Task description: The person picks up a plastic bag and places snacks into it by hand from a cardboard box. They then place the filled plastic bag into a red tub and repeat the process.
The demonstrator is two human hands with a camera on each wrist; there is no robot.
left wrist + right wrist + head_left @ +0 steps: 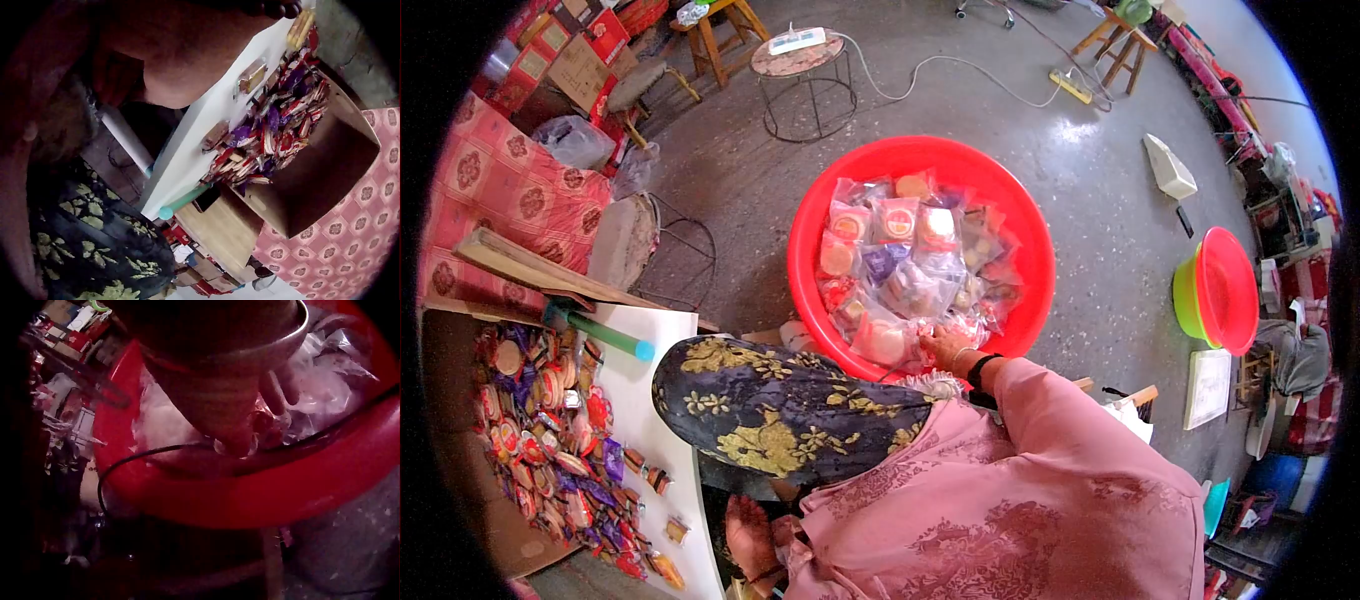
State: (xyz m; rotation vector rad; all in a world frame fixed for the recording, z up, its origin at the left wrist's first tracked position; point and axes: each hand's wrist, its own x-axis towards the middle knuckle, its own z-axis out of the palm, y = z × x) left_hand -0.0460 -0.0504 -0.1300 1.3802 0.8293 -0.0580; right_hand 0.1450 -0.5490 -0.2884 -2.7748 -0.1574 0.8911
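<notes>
My right hand reaches inside the near rim of a large red tub. Its fingers grip a small red packet, partly hidden behind them. Clear plastic bags fill the tub, several showing round tan or orange-labelled pieces. Beside the white board, my left hand lies low with loosely bent fingers and no visible thing in it. A heap of small red and purple wrapped pieces lies left of that hand, in and around a cardboard box.
A turquoise-ended tube lies across the board's far end. Beyond the tub stands a round stool bearing a white power strip, its cord trailing over the floor. Green and red basins stand at the right, near a white slab.
</notes>
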